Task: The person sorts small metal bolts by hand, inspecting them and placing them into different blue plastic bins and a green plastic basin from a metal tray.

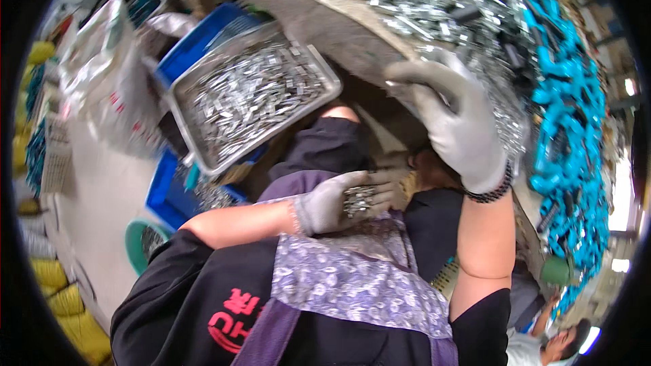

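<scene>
My left hand (332, 205), in a grey work glove, lies palm up above my lap. Its cupped palm carries a small heap of little shiny metal pieces (357, 201). Raised at the right, my right hand (451, 105) wears a whitish glove and a dark beaded bracelet (494, 186). Its index finger and thumb are bent and apart, with nothing visible between them. Just beyond it lies a large pile of silvery metal parts (413, 0) on the work table, partly covered by the hand.
A metal tray (180, 112) full of small silvery pieces sits left of my knees, over blue crates (159, 190). Farther left stand a white plastic sack (112, 88) and a green bucket (135, 247). Turquoise parts (566, 122) line the right side. Another person (553, 349) is at lower right.
</scene>
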Demonstrator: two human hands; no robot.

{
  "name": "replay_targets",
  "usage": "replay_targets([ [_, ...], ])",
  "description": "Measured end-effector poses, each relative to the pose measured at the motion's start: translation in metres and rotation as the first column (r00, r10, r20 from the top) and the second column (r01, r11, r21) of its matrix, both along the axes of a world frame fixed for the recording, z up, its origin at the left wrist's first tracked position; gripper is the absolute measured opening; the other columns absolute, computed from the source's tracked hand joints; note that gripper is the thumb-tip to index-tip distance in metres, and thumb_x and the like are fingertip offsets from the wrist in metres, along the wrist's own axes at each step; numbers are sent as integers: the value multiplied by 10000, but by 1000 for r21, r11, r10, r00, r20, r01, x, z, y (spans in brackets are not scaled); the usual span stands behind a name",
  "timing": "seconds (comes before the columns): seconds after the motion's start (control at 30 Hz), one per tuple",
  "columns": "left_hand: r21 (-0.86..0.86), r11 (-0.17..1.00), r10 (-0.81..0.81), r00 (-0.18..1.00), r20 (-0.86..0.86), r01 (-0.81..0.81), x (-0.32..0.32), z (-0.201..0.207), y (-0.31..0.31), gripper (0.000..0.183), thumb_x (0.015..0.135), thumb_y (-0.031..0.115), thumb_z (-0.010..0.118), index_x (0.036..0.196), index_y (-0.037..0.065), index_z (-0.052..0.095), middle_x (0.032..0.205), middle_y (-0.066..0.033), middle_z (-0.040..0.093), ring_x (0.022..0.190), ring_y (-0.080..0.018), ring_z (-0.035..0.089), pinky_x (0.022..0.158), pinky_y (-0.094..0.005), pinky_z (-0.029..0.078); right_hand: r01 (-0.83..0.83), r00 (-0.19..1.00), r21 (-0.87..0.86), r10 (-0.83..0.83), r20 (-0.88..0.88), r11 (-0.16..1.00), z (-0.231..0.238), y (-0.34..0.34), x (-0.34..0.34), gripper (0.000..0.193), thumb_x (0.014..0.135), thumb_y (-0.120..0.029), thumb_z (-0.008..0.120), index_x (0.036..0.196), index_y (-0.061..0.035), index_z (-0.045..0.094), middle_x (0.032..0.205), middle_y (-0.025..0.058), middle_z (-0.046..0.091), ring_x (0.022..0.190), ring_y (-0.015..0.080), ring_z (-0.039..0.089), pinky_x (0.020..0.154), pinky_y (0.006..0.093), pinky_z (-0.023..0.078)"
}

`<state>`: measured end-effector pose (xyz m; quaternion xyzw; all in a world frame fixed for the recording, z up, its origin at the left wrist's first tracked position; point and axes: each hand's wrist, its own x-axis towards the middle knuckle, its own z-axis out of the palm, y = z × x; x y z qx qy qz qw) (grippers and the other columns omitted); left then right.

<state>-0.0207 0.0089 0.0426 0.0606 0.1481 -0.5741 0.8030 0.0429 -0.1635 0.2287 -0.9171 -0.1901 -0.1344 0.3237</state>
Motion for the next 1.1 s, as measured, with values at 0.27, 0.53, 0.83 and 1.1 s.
replay_targets([
  [0.27, 72, 994, 83, 997, 10, -83, 6, 20, 11, 478, 1098, 289, 402, 1458, -17, 473, 1459, -167, 564, 1305, -290, 597, 1125, -421, 494, -164, 986, -52, 165, 29, 985, -66, 66, 25, 276, 923, -75, 633, 1187, -103, 710, 949, 163, 681, 846, 353, 675, 797, 444, 538],
  [0.53, -228, 965, 102, 986, -135, -131, 25, 21, 20, 479, 1107, 376, 392, 1401, 26, 535, 1293, -154, 670, 1220, -272, 654, 1072, -415, 539, 147, 940, 159, -88, -330, 976, -63, 14, -81, 249, 869, -68, 689, 1116, -77, 724, 993, 137, 662, 929, 329, 669, 823, 447, 521],
  [0.83, -237, 972, 6, 1000, -28, -12, 13, -3, -10, 508, 1121, 360, 330, 1554, 108, 413, 1424, -98, 591, 1227, -205, 635, 1035, -382, 540, 201, 959, -211, -236, -156, 957, -94, 17, -114, 276, 815, -162, 755, 1073, -67, 730, 928, 115, 653, 859, 324, 613, 778, 432, 481],
  [1.1, -225, 974, -1, 1000, 22, 6, 3, 5, -9, 515, 1110, 414, 371, 1524, 116, 440, 1415, -109, 588, 1286, -256, 590, 1102, -449, 478, 270, 925, -184, -307, -225, 945, -107, 25, -118, 279, 848, -238, 739, 1053, -57, 684, 894, 136, 661, 862, 337, 648, 773, 474, 483],
])
